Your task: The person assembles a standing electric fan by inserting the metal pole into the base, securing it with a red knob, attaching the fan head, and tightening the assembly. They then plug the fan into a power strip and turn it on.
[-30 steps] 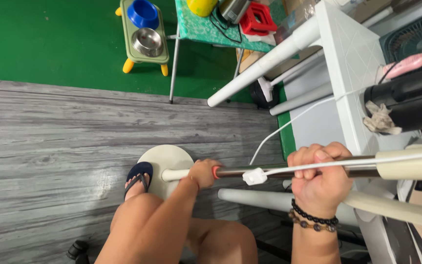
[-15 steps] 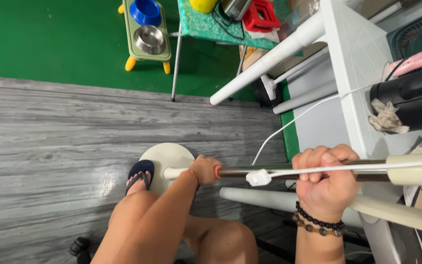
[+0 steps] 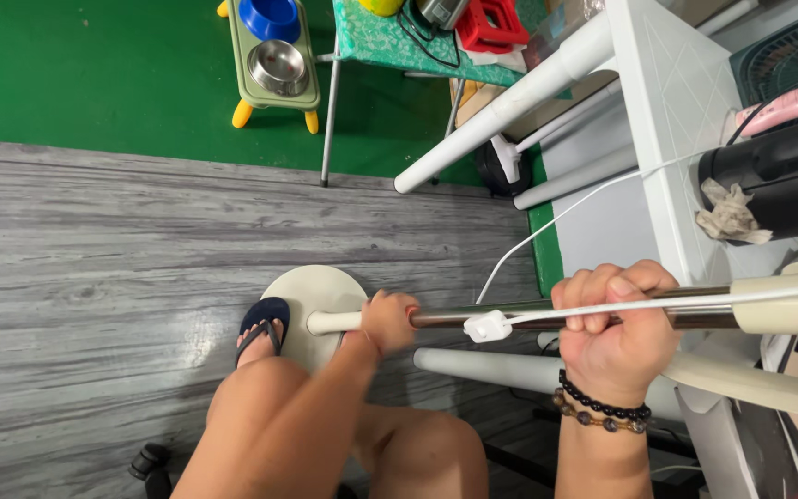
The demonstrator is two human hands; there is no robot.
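Metal pole [image 3: 510, 317] gripped by both: left hand [image 3: 388, 322] clamps the lower joint, right hand [image 3: 613, 325] fists above; keep it vertical over the round base [image 3: 311, 296].

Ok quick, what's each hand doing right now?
Left hand: closed around the metal pole, near its round base.
Right hand: closed around the same pole, higher up.

Metal pole [image 3: 510, 316] hidden where left hand [image 3: 388, 321] and right hand [image 3: 613, 325] wrap it, cut off at 3 o'clock. Round base [image 3: 311, 294] partly covered by sandalled foot [image 3: 260, 331] (toes hidden under strap). Blue bowl [image 3: 272, 14] and red crate [image 3: 493, 23] cropped at 12 o'clock. Small black object [image 3: 147, 459] at 7 o'clock unidentifiable.
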